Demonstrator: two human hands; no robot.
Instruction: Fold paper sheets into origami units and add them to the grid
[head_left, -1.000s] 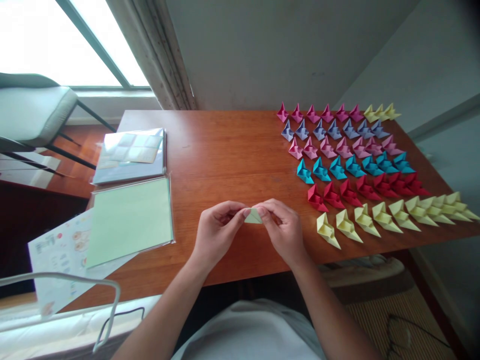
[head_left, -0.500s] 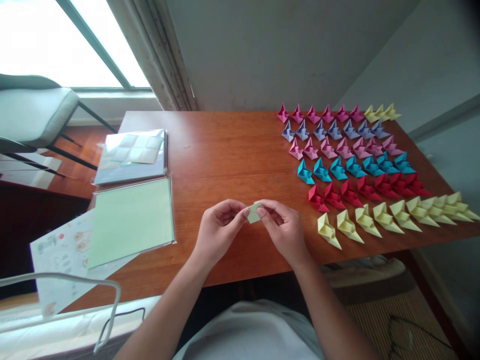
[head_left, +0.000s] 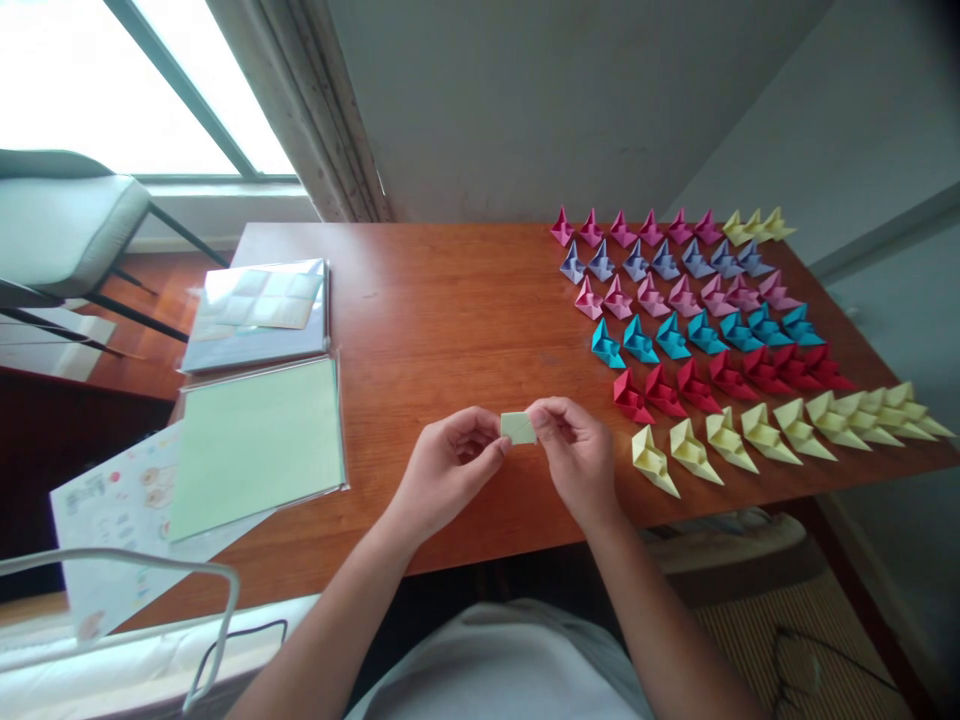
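A small folded piece of pale green paper (head_left: 517,428) is held up between my two hands, above the front part of the wooden table. My left hand (head_left: 448,462) pinches its left edge between thumb and fingers. At its right edge, the thumb and forefinger of my right hand (head_left: 576,452) are closed on it. A faint diagonal crease crosses the paper's face. To the right of my right hand stands a row of pale yellow folded paper boats (head_left: 651,462).
Behind the yellow row are rows of red (head_left: 631,398), blue (head_left: 607,345), pink (head_left: 588,298), lilac (head_left: 572,264) and magenta boats (head_left: 562,228). At the left lie a pack of green paper (head_left: 259,440), a second plastic-wrapped pack (head_left: 262,345) and a printed sheet (head_left: 112,510).
The folded paper has turned from tilted to nearly level, showing a broader face. My left fingers have loosened a little, and my right hand has shifted slightly right.
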